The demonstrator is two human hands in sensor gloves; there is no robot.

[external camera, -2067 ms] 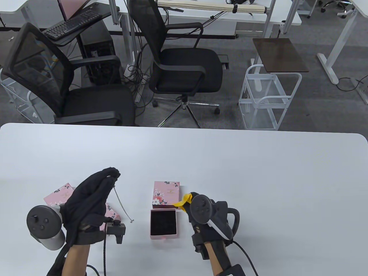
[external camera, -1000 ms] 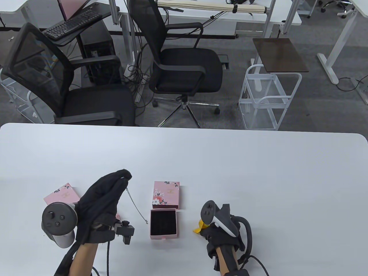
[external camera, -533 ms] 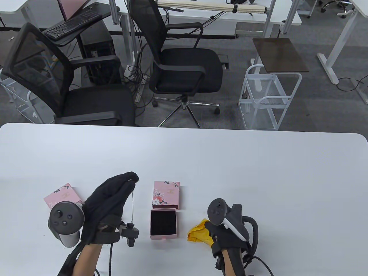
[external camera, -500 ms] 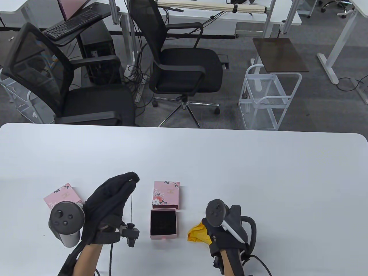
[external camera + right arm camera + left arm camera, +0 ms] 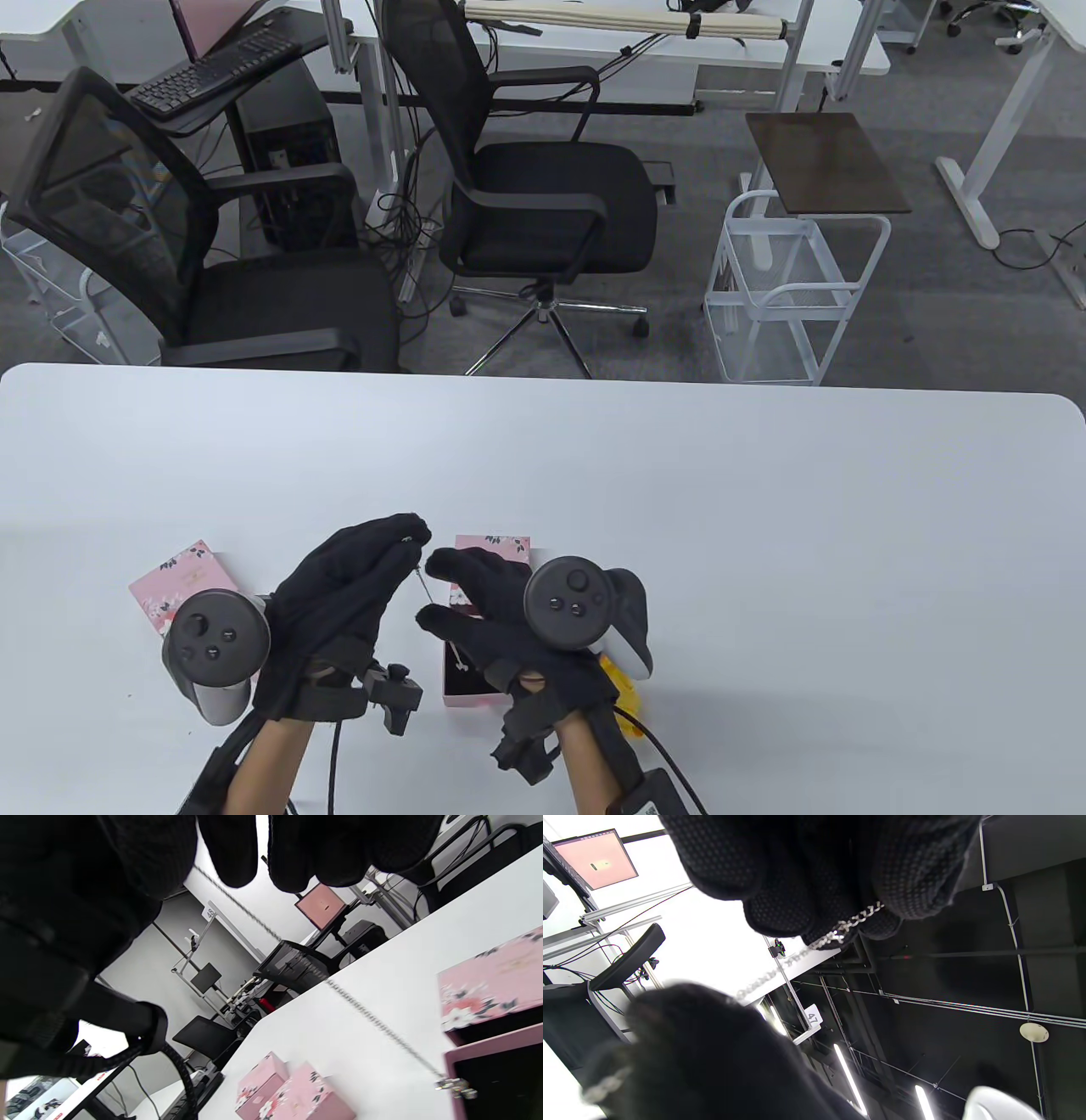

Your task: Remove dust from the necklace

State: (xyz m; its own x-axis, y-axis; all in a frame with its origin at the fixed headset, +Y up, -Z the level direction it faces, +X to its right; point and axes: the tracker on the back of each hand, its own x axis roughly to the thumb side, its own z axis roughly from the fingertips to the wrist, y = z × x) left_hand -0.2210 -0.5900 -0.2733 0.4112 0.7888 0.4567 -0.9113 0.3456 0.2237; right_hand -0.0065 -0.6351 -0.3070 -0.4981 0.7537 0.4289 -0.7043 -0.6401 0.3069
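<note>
Right hand [image 5: 501, 615]: nearest the camera, raised over the open box, fingers loosely spread beside the hanging chain; the wrist view shows its fingertips apart with nothing between them, so it reads as relaxed and empty
Yellow cloth [image 5: 626, 683]: lies on the table [image 5: 764, 526] just behind the right wrist, mostly hidden by the tracker
Open box [image 5: 462, 689]: pink, dark-lined, directly under the chain's lower end
Left hand [image 5: 339, 598]: lifted, fingertips pinching the top of the necklace; the left wrist view shows links pressed between the fingers [image 5: 780, 912]
Necklace [image 5: 424, 587]: hangs from the left fingertips, running down between the two hands, its clasp end dangling at the box mouth
Lid [image 5: 496, 552]: floral pink, just beyond the open box, partly covered by the right hand
Second box [image 5: 174, 573]: pink, closed, to the far left of the left hand
Risk: the pinch holds only a few thin links, so the chain could probably slip and drop; a brush from the right fingers may set it swinging or snag it on the box rim
Change: half a second ago the right hand was holding the cloth down at the right of the box; it has since let go and crossed over to the chain, while the left hand has drifted slightly right and the clasp now hangs over the box
</note>
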